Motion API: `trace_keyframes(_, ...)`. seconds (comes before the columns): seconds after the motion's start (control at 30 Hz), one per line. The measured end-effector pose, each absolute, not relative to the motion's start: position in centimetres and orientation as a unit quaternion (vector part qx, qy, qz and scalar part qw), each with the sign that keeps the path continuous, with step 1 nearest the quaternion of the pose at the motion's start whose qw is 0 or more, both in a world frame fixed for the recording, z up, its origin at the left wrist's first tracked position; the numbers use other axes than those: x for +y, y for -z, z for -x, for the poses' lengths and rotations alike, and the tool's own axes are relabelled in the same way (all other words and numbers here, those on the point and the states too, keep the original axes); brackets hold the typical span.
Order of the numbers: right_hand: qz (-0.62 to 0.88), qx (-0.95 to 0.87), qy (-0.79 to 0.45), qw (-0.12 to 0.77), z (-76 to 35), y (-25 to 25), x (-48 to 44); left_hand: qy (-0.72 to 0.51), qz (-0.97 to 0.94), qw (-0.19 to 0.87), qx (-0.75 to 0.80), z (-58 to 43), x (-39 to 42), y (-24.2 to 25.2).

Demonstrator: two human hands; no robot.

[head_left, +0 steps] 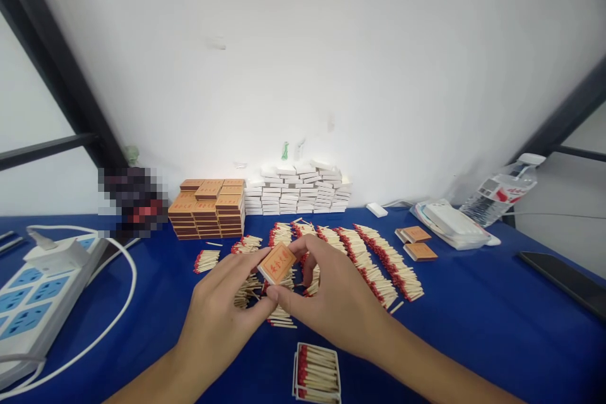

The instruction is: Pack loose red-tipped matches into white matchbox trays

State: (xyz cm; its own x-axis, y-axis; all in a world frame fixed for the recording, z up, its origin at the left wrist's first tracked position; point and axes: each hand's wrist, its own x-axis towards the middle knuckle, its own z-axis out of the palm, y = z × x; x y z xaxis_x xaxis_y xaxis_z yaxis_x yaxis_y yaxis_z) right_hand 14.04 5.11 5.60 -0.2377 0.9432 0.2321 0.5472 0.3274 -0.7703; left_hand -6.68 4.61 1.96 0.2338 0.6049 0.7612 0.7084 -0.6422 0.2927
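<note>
Left hand (218, 303) and right hand (338, 300) pinch the matchbox (277, 264) from opposite sides, seemingly to steady it label-up, with matches (376, 265) beyond them and a filled tray (295, 367) on their near side.

head view | from the person's head | forward, down | left hand (215, 303), right hand (343, 300) close (wall (402, 76) farther)
</note>
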Motion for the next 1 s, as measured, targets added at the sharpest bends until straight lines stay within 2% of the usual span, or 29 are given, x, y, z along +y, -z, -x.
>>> trace_keyframes(0.1, 0.478, -0.701, -0.384, 0.364, -14.4, -5.5, 5.3, 0.461, 0.778, 0.035, -0.425, 6.5, 4.5, -2.1)
trace_keyframes(0.2, 0.433, -0.638, -0.482, 0.415, -14.3, -5.0, 5.8, 0.460, 0.780, -0.001, -0.425, 6.1, 4.3, -2.5)
trace_keyframes(0.33, 0.426, -0.553, -0.549, 0.459, -13.8, -4.2, 6.6, 0.461, 0.771, -0.023, -0.439, 6.1, 4.3, -2.6)
trace_keyframes(0.47, 0.422, -0.527, -0.566, 0.474, -13.7, -4.1, 6.6, 0.479, 0.751, -0.017, -0.454, 6.5, 4.5, -2.2)
trace_keyframes(0.63, 0.403, -0.547, -0.581, 0.447, -13.9, -4.1, 6.4, 0.475, 0.762, -0.017, -0.441, 6.9, 4.7, -2.2)
trace_keyframes(1.0, 0.431, -0.548, -0.552, 0.458, -15.9, -4.8, 8.7, 0.475, 0.749, 0.002, -0.462, 7.3, 4.8, -2.3)
